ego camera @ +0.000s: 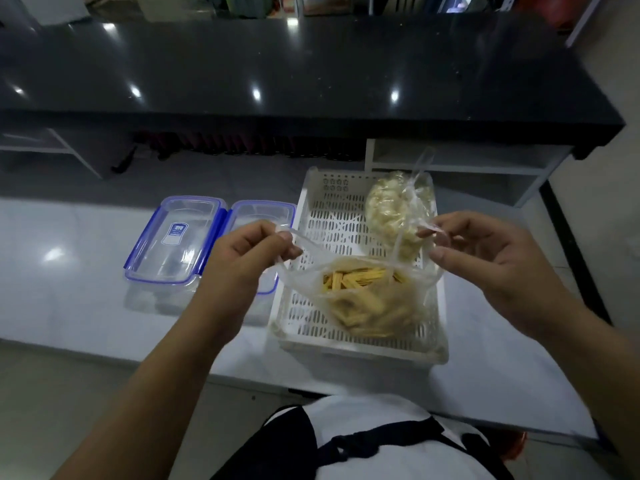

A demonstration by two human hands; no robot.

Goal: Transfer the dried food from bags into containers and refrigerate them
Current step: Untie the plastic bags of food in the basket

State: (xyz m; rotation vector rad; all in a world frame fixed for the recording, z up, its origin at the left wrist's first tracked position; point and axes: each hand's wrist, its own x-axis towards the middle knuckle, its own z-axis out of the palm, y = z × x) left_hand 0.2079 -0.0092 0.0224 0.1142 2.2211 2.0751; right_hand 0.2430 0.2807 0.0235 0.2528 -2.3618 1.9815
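Observation:
A clear plastic bag of yellow dried sticks (367,299) sits in the near part of a white perforated basket (332,220). My left hand (249,258) pinches the bag's left handle and my right hand (485,258) pinches its right handle, so the mouth is pulled apart. A second clear bag of pale dried pieces (391,206) lies tied at the far right of the basket. Two clear containers with blue-rimmed lids stand left of the basket: one (176,240) fully visible, the other (259,216) partly behind my left hand.
The basket and containers rest on a pale glossy worktop (76,271). A raised black counter (311,74) runs across the back, with white shelving (460,161) under its right end. The worktop's near edge is close to my body.

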